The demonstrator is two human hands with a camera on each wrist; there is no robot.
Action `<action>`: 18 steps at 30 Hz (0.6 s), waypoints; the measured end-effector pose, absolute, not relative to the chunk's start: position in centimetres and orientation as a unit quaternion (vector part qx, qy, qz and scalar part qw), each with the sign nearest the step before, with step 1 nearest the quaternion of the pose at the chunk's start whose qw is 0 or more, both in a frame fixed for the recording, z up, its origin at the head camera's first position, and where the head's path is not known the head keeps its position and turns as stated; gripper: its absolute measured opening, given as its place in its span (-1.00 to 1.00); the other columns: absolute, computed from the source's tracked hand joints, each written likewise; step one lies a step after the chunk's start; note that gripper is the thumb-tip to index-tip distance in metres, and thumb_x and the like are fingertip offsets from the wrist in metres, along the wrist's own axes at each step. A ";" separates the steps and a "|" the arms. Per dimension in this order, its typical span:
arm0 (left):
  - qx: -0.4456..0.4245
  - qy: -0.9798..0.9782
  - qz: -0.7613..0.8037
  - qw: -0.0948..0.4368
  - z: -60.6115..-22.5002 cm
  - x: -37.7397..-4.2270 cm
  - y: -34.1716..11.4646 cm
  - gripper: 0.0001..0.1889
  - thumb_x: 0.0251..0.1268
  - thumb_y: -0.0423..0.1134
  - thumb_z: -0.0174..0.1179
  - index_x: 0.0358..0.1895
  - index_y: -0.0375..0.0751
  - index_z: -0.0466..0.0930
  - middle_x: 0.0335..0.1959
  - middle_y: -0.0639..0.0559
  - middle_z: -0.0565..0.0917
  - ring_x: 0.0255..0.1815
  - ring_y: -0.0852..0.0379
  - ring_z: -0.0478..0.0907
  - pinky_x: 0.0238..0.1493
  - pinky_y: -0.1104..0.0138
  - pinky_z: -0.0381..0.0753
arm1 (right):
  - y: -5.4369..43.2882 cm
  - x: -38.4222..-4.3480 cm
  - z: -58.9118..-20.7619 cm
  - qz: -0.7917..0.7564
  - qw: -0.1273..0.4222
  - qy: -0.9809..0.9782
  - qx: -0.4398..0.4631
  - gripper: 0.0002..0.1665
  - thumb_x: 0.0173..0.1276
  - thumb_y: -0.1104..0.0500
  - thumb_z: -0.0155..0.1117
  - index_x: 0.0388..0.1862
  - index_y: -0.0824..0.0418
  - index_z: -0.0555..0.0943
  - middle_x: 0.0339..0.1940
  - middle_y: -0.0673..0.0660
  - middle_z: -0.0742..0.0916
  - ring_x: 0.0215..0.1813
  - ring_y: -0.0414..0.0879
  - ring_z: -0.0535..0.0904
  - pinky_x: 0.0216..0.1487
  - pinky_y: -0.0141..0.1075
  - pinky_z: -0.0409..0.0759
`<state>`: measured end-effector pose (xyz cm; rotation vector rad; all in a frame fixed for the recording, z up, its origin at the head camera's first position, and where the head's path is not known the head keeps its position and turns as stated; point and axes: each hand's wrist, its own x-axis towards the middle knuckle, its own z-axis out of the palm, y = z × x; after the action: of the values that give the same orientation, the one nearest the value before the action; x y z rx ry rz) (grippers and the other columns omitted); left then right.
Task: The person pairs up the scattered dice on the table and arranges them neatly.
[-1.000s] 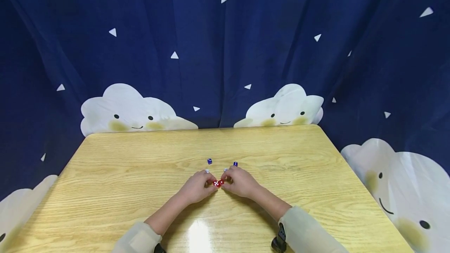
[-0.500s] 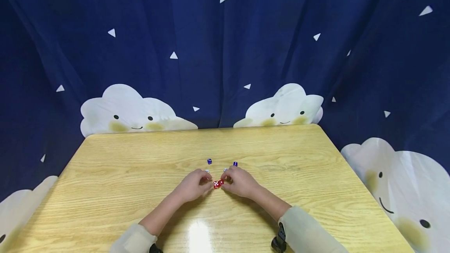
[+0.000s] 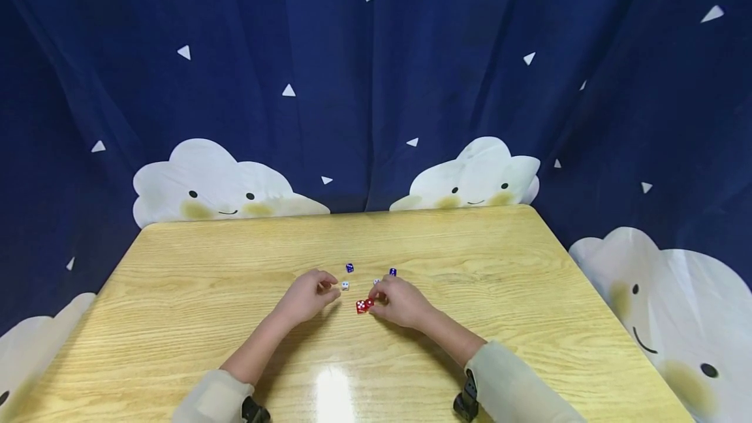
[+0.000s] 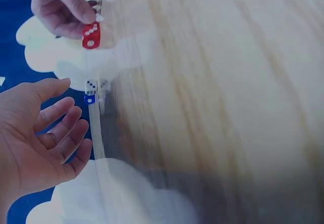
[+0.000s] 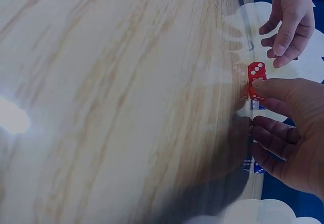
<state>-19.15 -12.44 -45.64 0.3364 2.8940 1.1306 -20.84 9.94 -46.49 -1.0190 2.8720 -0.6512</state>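
In the head view, two red dice sit side by side near the middle of the table, a left red die [image 3: 361,307] and a right red die [image 3: 369,303]. My right hand [image 3: 404,303] pinches the right one between thumb and fingers; in the right wrist view the thumb lies on it below the other red die [image 5: 257,69]. My left hand [image 3: 307,296] is empty, its fingers loosely bent, just left of a white die [image 3: 345,286]. A left blue die [image 3: 349,267] lies behind that one. Beside my right fingertips, a second white die [image 3: 376,281] is partly hidden.
A right blue die [image 3: 393,271] lies just behind my right hand. All the dice rest on a wooden table [image 3: 194,318]. Past its far edge hangs a dark blue curtain [image 3: 329,83] with cloud prints.
My left hand has let go of the left red die and moved left and slightly back, uncovering the left white die. The right hand stays at the red dice.
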 end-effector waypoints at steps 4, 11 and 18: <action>0.094 0.929 0.358 0.013 -45.5 -19.6 -12.5 -0.77 0.15 -0.22 0.28 -0.15 -0.23 0.63 -0.27 -0.04 0.62 -0.25 0.09 0.55 -0.14 0.19 0.55 | 10.0 -20.9 -46.4 -0.209 0.009 0.922 -0.327 -0.79 0.11 0.08 0.40 -0.29 0.13 0.67 -0.43 -0.03 0.59 -0.36 -0.23 0.44 -0.32 -0.40 0.43; 0.096 0.928 0.359 0.001 -46.3 -20.2 -12.1 -0.75 0.07 -0.23 0.32 -0.17 -0.23 0.64 -0.30 -0.02 0.62 -0.24 0.09 0.54 -0.12 0.19 0.54 | 9.9 -20.9 -46.5 -0.214 0.018 0.921 -0.324 -0.79 0.12 0.07 0.40 -0.28 0.13 0.67 -0.43 -0.04 0.58 -0.37 -0.24 0.43 -0.33 -0.42 0.42; 0.092 0.932 0.350 0.007 -46.8 -20.6 -11.6 -0.75 0.05 -0.24 0.34 -0.17 -0.23 0.64 -0.31 -0.03 0.63 -0.23 0.09 0.54 -0.12 0.20 0.53 | 9.8 -20.8 -46.5 -0.214 0.010 0.920 -0.328 -0.80 0.10 0.08 0.41 -0.30 0.12 0.67 -0.44 -0.03 0.58 -0.39 -0.25 0.42 -0.34 -0.42 0.42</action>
<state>-20.65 -11.61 -46.82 0.2868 2.9145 1.0957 -20.83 9.84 -46.55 -1.0255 2.8722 -0.6666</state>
